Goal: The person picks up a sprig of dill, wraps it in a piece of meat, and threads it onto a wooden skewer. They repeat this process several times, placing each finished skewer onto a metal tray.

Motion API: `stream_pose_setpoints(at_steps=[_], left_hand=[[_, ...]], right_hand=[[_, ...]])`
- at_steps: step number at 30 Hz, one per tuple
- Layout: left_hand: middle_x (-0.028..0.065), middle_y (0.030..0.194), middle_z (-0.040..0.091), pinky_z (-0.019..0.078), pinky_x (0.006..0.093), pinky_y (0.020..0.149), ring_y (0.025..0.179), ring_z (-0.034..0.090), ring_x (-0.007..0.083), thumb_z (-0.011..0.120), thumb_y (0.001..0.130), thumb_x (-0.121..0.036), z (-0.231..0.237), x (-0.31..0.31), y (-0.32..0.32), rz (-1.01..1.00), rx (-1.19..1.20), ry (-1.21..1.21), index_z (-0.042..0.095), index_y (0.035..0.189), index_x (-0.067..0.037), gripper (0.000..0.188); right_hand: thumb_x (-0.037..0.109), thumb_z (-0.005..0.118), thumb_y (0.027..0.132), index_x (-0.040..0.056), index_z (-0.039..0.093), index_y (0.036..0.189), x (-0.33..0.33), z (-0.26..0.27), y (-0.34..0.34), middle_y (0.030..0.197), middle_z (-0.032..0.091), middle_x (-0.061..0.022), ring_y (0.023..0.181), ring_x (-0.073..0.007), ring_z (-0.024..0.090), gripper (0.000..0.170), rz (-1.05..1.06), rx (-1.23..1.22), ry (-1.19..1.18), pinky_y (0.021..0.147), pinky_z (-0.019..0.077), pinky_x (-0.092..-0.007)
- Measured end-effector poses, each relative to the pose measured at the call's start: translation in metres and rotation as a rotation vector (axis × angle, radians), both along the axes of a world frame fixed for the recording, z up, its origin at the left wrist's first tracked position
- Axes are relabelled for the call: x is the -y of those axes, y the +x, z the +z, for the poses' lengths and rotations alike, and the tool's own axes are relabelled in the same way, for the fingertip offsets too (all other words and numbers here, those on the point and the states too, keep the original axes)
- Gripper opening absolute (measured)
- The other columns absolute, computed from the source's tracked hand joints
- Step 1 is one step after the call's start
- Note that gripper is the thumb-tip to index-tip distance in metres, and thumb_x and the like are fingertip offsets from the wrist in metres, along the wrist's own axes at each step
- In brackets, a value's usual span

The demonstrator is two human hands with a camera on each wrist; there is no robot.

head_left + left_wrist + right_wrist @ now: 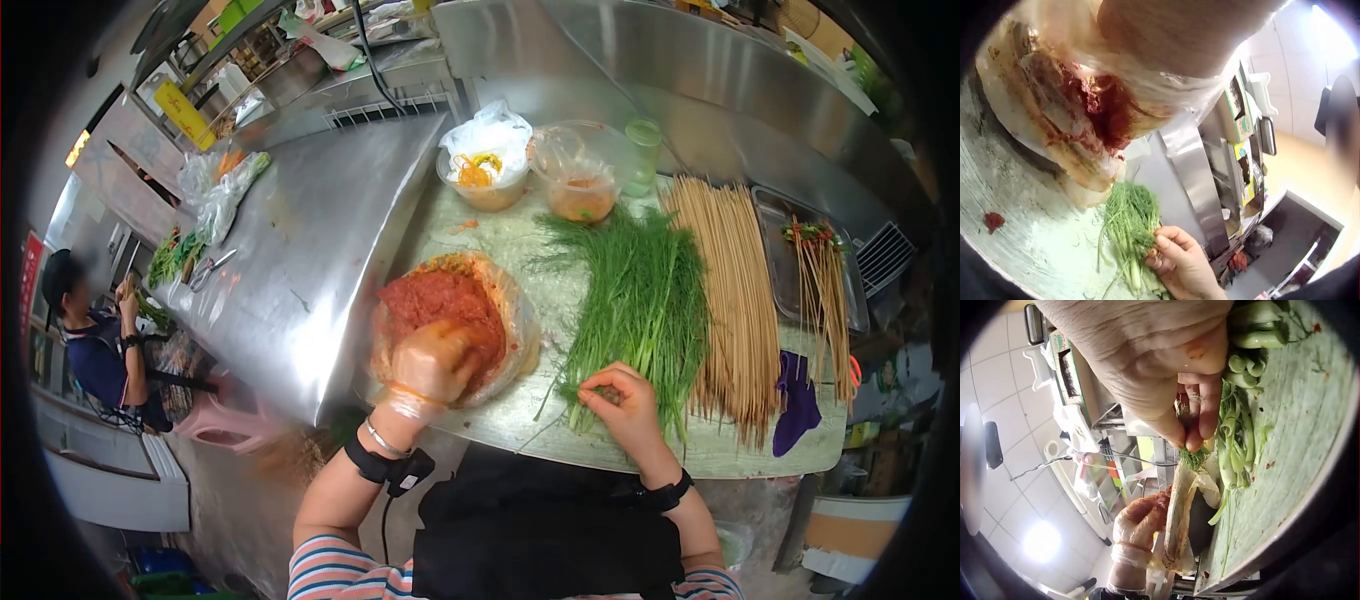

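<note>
In the head view, a plastic-lined bowl (520, 320) holds red minced meat (440, 300). My left hand (430, 365), in a clear plastic glove with a band at the wrist, is in the bowl with its fingers curled into the meat; the fingertips are hidden. My bare right hand (625, 405) pinches a small sprig of fennel greens (1194, 459) between thumb and fingers. It is over the cut stalk ends of a large fennel bunch (640, 300), right of the bowl. From the left wrist, meat (1107, 115) shows beneath the gloved hand.
Many wooden skewers (725, 300) lie right of the fennel. Beyond them are a metal tray (765, 230) with loaded skewers and a purple cloth (795, 405). Two plastic tubs stand behind, one with a white bag (490, 135). A person (95, 340) sits left beyond the steel counter (300, 250).
</note>
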State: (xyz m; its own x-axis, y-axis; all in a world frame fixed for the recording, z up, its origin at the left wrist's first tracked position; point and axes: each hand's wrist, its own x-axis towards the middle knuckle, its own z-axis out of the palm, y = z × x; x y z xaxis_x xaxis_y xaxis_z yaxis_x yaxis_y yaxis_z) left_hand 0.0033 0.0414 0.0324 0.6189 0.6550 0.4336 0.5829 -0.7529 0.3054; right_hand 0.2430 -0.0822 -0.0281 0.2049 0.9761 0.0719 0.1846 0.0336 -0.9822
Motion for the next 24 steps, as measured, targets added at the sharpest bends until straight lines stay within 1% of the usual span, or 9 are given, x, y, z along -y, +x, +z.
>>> stream_pose_setpoints(at_steps=[2, 3, 6, 10, 13, 16, 19, 22, 24], left_hand=[[0.0096, 0.072, 0.062, 0.0485, 0.036, 0.059, 0.066, 0.061, 0.0238, 0.067, 0.071, -0.007, -0.013, -0.011, -0.014, 0.083, 0.184, -0.08, 0.066, 0.082, -0.006, 0.011], [0.0064, 0.073, 0.063, 0.0454, 0.0289, 0.055, 0.062, 0.057, 0.0156, 0.065, 0.078, -0.008, -0.018, -0.013, -0.019, 0.171, 0.323, -0.305, 0.065, 0.086, -0.003, 0.009], [0.0042, 0.072, 0.061, 0.0413, 0.0241, 0.051, 0.058, 0.051, 0.0104, 0.065, 0.084, -0.012, -0.02, -0.017, -0.034, 0.233, 0.841, -1.025, 0.062, 0.091, -0.001, 0.014], [0.0022, 0.068, 0.055, 0.0396, 0.0232, 0.051, 0.055, 0.048, 0.0106, 0.06, 0.088, -0.013, -0.011, -0.017, -0.038, 0.116, 1.16, -1.152, 0.061, 0.095, 0.004, 0.018], [0.0053, 0.074, 0.06, 0.0441, 0.0249, 0.056, 0.062, 0.054, 0.0122, 0.061, 0.087, -0.012, -0.004, -0.017, -0.049, 0.01, 1.199, -1.271, 0.061, 0.099, 0.003, 0.019], [0.0098, 0.083, 0.065, 0.0483, 0.0273, 0.067, 0.075, 0.06, 0.0152, 0.063, 0.086, -0.012, 0.003, -0.008, -0.036, 0.145, 1.108, -1.095, 0.063, 0.097, 0.002, 0.018], [0.0079, 0.095, 0.065, 0.0493, 0.0281, 0.078, 0.086, 0.061, 0.0159, 0.063, 0.082, -0.004, 0.006, -0.002, -0.036, 0.073, 0.774, -0.728, 0.062, 0.097, 0.004, 0.017], [0.0072, 0.097, 0.065, 0.0483, 0.0259, 0.078, 0.087, 0.06, 0.0145, 0.061, 0.082, -0.005, -0.001, 0.0, -0.035, 0.123, 0.702, -0.652, 0.065, 0.091, 0.004, 0.013], [0.0076, 0.098, 0.065, 0.048, 0.0268, 0.08, 0.089, 0.06, 0.0152, 0.06, 0.086, -0.01, -0.006, 0.003, -0.035, 0.141, 0.658, -0.644, 0.065, 0.098, 0.002, 0.018]], right_hand=[[0.004, 0.07, 0.076, 0.0022, 0.066, 0.081, 0.0, -0.002, -0.001, 0.079, 0.057, -0.0026, 0.07, -0.01, 0.055, 0.007, -0.007, 0.005, 0.004, 0.061, 0.0429, -0.0219], [0.005, 0.07, 0.076, 0.0023, 0.066, 0.081, -0.001, -0.006, -0.001, 0.079, 0.057, -0.0026, 0.069, -0.0099, 0.054, 0.007, -0.01, -0.008, 0.009, 0.06, 0.0426, -0.022], [0.0, 0.068, 0.075, 0.0004, 0.064, 0.081, -0.001, -0.01, 0.0, 0.08, 0.056, -0.0038, 0.071, -0.0099, 0.056, 0.007, 0.005, -0.028, 0.018, 0.06, 0.0426, -0.0216], [0.004, 0.071, 0.074, 0.0028, 0.066, 0.079, -0.002, -0.009, -0.002, 0.077, 0.056, -0.0021, 0.065, -0.0094, 0.05, 0.008, -0.025, -0.018, 0.01, 0.058, 0.04, -0.0224], [0.004, 0.072, 0.073, 0.0022, 0.065, 0.079, -0.002, -0.007, -0.004, 0.077, 0.056, -0.0021, 0.065, -0.0088, 0.049, 0.009, -0.031, -0.007, 0.009, 0.058, 0.0397, -0.0222], [0.002, 0.071, 0.074, 0.0018, 0.065, 0.08, -0.001, -0.006, -0.002, 0.077, 0.056, -0.0015, 0.069, -0.0079, 0.052, 0.009, -0.009, -0.037, -0.031, 0.06, 0.0413, -0.0213], [-0.001, 0.069, 0.075, 0.0015, 0.065, 0.084, -0.003, 0.008, -0.005, 0.082, 0.057, -0.0021, 0.076, -0.0089, 0.056, 0.01, 0.067, -0.176, -0.045, 0.066, 0.0454, -0.0212], [-0.003, 0.067, 0.077, 0.0014, 0.064, 0.087, -0.01, 0.04, -0.015, 0.087, 0.058, -0.0033, 0.083, -0.0113, 0.058, 0.011, 0.178, -0.25, 0.042, 0.073, 0.0483, -0.0226], [-0.002, 0.066, 0.078, 0.0011, 0.064, 0.088, -0.014, 0.059, -0.027, 0.09, 0.058, -0.0044, 0.085, -0.0122, 0.058, 0.011, 0.236, -0.228, 0.077, 0.075, 0.049, -0.0235]])
